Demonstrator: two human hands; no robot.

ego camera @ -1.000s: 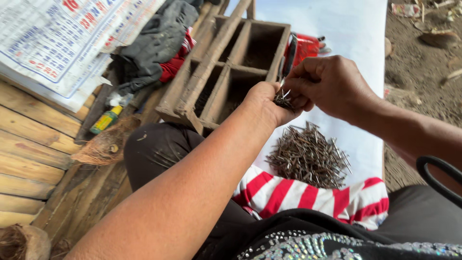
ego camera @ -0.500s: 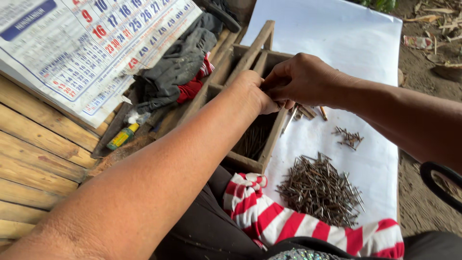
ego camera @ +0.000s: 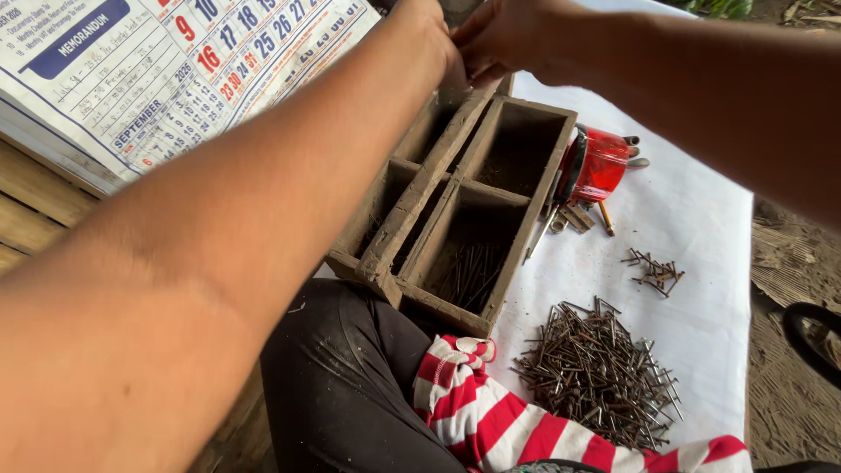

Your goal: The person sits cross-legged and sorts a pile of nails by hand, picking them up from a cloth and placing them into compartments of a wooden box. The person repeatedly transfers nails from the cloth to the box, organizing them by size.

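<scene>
My left hand (ego camera: 429, 39) and my right hand (ego camera: 517, 35) meet at the top edge of the view, above the far end of a wooden box (ego camera: 420, 188) with several compartments. The fingers of the right hand press against the left hand, and what lies between them is hidden. My left forearm crosses the view from the lower left. The box's near right compartment holds dark nails (ego camera: 469, 267). A big pile of nails (ego camera: 600, 372) lies on a white sheet (ego camera: 701, 219) to the right of the box, and a small cluster of nails (ego camera: 653, 271) lies further back.
A red tin (ego camera: 600, 162) lies on its side by the box's right wall, with a few bolts beside it. A wall calendar (ego camera: 149, 79) lies at the upper left on wooden planks. My knee in dark trousers (ego camera: 342, 377) and a red-and-white striped cloth (ego camera: 491, 412) are at the bottom.
The view has swung down and closer to the box. Both hands have moved up and away, from above the box's middle to its far end. The nails seen in my left hand earlier no longer show.
</scene>
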